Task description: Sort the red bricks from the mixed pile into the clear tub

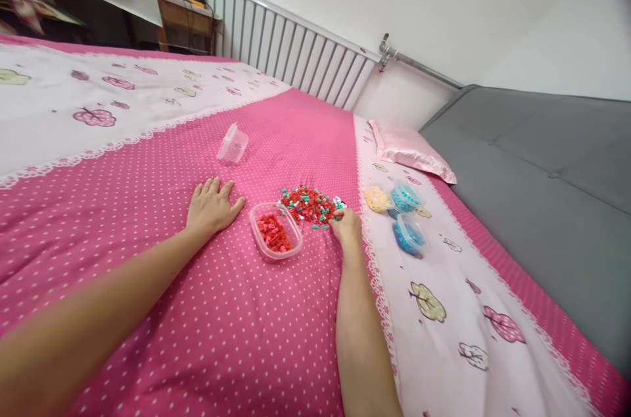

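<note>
A loose pile of small red pieces [308, 202], mixed with green and white ones, lies on the pink dotted bedsheet. At its right edge my right hand [347, 226] has its fingers drawn together; whatever they pinch is too small to make out. Just in front of the pile stands a clear plastic container [294, 247] holding red and pinkish pieces [273, 233]. To the left of this container, my left hand [211, 208] rests flat on the sheet with its fingers spread, holding nothing.
Beyond my left hand a clear plastic tub [233, 143] lies tipped. On the right are a container of yellow pieces [377, 199] and two of blue pieces [406, 196], [409, 235]. A pink pillow [411, 148] and grey headboard [537, 173] stand farther off.
</note>
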The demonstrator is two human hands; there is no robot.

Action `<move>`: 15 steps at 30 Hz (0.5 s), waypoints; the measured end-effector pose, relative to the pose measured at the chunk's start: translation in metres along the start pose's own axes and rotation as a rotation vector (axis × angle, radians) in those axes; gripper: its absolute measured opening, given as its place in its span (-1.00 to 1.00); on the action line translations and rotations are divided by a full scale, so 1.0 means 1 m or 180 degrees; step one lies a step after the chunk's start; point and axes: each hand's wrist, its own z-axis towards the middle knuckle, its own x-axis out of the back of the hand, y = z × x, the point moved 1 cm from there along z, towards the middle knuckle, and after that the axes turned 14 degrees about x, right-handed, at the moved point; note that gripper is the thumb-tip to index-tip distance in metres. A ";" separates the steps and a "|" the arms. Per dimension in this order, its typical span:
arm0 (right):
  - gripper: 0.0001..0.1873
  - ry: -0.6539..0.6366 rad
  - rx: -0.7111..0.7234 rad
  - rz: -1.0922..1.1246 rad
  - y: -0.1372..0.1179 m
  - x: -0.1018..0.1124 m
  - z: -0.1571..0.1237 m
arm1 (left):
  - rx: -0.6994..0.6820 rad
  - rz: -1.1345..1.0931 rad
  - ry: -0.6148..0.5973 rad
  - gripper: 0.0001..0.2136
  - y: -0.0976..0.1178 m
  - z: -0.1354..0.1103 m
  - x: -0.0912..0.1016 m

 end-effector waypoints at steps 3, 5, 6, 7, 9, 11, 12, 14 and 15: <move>-0.80 0.0009 -0.0012 -0.0007 0.000 0.000 0.000 | 0.0001 0.0016 0.0003 -0.34 0.000 0.000 0.000; -0.81 0.0012 -0.0021 -0.0015 0.000 0.000 0.000 | 0.0002 0.0033 0.0012 -0.34 0.000 0.000 0.001; -0.82 0.0012 -0.0025 -0.0020 -0.001 0.000 0.000 | -0.0001 0.0039 0.0010 -0.34 0.000 0.000 0.001; -0.82 0.0014 -0.0026 -0.0023 0.000 0.000 0.000 | 0.0000 0.0042 0.0007 -0.34 0.000 0.000 0.001; -0.82 0.0024 -0.0024 -0.0025 0.000 0.000 -0.001 | 0.0010 0.0042 -0.0014 -0.34 0.000 0.000 0.001; -0.81 0.0038 -0.0016 -0.0028 0.000 -0.001 -0.001 | 0.0025 0.0039 -0.0036 -0.34 0.001 0.000 0.001; -0.81 0.0042 -0.0010 -0.0031 0.000 -0.001 -0.001 | 0.0029 0.0037 -0.0040 -0.35 0.001 0.000 0.001; -0.81 0.0042 -0.0007 -0.0040 0.001 -0.001 -0.001 | 0.0037 0.0038 -0.0042 -0.35 0.001 -0.001 0.002; -0.82 0.0040 -0.0011 -0.0046 0.001 -0.001 -0.001 | 0.0039 0.0038 -0.0040 -0.35 0.001 -0.001 0.002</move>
